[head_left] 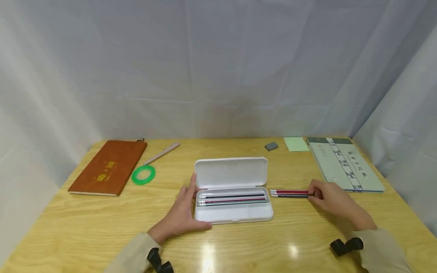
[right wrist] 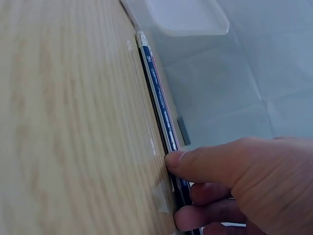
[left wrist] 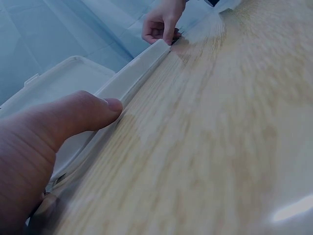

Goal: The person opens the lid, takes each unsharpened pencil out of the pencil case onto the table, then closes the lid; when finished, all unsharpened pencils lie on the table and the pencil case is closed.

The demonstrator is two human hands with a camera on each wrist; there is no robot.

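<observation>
The left grip (head_left: 182, 211) is holding the open white rectangular case (head_left: 235, 216) as the right grip (head_left: 336, 201), pinching slim red and dark-blue pencils (head_left: 290, 195) on the tabletop (head_left: 256, 248) beside it, is seemingly readying a leftward lift.

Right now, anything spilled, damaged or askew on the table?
Nothing stands out: no spill or damage visible on the table. The pale pen lies slanted near the green ring, but that looks ordinary. The right hand pinches pencils just outside the open white case.
</observation>
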